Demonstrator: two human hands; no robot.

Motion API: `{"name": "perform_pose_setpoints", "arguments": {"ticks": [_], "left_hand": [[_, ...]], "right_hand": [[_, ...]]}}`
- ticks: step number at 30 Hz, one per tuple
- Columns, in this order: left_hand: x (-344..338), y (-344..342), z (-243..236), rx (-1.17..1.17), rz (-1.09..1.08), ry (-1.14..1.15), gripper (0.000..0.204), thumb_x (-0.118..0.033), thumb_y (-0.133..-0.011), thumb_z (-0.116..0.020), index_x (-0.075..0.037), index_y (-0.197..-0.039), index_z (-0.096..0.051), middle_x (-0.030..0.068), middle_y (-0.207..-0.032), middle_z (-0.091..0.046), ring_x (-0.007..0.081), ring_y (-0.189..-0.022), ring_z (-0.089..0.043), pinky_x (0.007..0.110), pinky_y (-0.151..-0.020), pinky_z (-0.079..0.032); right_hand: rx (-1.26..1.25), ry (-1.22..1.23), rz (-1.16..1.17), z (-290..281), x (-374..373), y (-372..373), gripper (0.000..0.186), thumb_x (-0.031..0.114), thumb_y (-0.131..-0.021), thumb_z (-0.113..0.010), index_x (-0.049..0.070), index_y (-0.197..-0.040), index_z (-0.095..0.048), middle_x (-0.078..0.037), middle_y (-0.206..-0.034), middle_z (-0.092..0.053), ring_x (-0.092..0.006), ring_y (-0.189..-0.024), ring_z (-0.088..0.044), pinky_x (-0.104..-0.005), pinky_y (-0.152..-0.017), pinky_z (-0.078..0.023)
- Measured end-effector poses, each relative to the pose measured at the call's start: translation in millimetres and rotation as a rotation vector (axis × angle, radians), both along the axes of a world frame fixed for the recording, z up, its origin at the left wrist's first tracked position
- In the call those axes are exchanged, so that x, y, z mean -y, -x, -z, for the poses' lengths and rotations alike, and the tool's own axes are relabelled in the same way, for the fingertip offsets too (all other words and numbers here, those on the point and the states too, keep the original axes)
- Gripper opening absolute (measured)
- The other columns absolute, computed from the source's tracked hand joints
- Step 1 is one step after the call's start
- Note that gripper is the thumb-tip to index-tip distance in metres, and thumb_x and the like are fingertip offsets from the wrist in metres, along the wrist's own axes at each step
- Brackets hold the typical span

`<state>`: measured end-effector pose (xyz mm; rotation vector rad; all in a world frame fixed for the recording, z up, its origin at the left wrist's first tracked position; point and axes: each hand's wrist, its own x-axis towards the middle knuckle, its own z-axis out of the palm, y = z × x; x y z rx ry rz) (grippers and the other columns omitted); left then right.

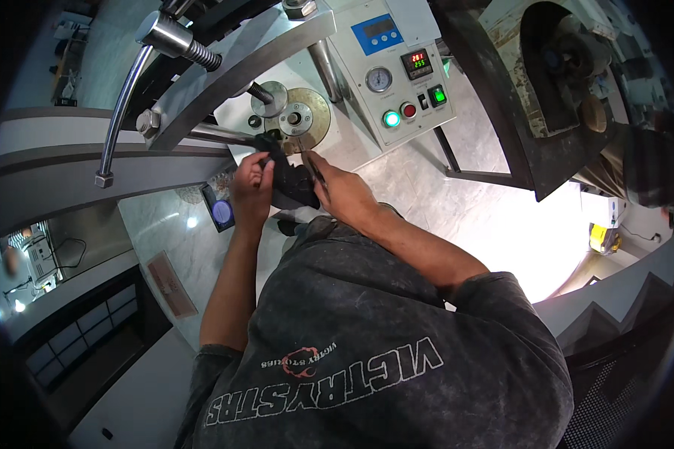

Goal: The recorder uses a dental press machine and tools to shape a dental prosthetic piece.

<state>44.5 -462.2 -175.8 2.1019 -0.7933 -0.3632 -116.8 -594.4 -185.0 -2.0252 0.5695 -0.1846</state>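
A crumpled black cloth-like thing [288,173] hangs between my two hands, just in front of the machine's round metal plate. The fingers of my left hand [253,183] are bent and closed at its left edge, pinching it. On its other side my right hand [343,188] is closed round its right edge, where a thin dark strip lies along the fingers. Exactly what kind of thing it is cannot be made out. Beyond it sits the round metal plate [318,120] with a central hub, on the machine's white bed [359,146].
A thick steel arm [240,71] with a screw and a long handle [120,112] arches over the plate. To the right stands a control box [389,82] with a gauge and lit buttons. A dark-framed machine [535,97] is farther right. A small blue-lidded box [222,212] lies at lower left.
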Motion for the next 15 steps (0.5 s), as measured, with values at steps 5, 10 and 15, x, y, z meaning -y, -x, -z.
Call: {"name": "perform_pose_setpoints", "arguments": {"ticks": [5, 10, 15], "left_hand": [[8, -13, 28, -0.267, 0.090, 0.158, 0.017, 0.000, -0.096, -0.065, -0.002, -0.112, -0.060, -0.0037, -0.078, -0.055, -0.0001, -0.066, -0.048, 0.016, -0.059, -0.039], [11, -5, 28, -0.337, 0.076, 0.216, 0.015, 0.001, -0.096, -0.065, -0.001, -0.108, -0.056, -0.0033, -0.076, -0.056, -0.0002, -0.067, -0.050, 0.016, -0.058, -0.040], [11, 6, 27, -0.351, 0.042, 0.239, 0.013, 0.003, -0.097, -0.062, -0.001, -0.106, -0.054, -0.0026, -0.076, -0.057, 0.0006, -0.069, -0.052, 0.017, -0.061, -0.042]], "right_hand": [[0.032, 0.028, -0.042, 9, -4, -12, 0.056, 0.013, -0.094, -0.056, 0.000, -0.145, -0.038, -0.029, -0.096, -0.068, -0.0472, -0.084, -0.067, -0.0555, -0.075, -0.054], [0.030, 0.020, -0.035, 8, -6, -10, 0.059, 0.012, -0.093, -0.058, -0.002, -0.146, -0.036, -0.027, -0.098, -0.068, -0.0461, -0.089, -0.067, -0.0541, -0.079, -0.054], [0.005, 0.045, -0.069, 10, -4, -10, 0.060, 0.011, -0.092, -0.059, 0.000, -0.147, -0.037, -0.027, -0.100, -0.068, -0.0465, -0.088, -0.067, -0.0552, -0.078, -0.054]]}}
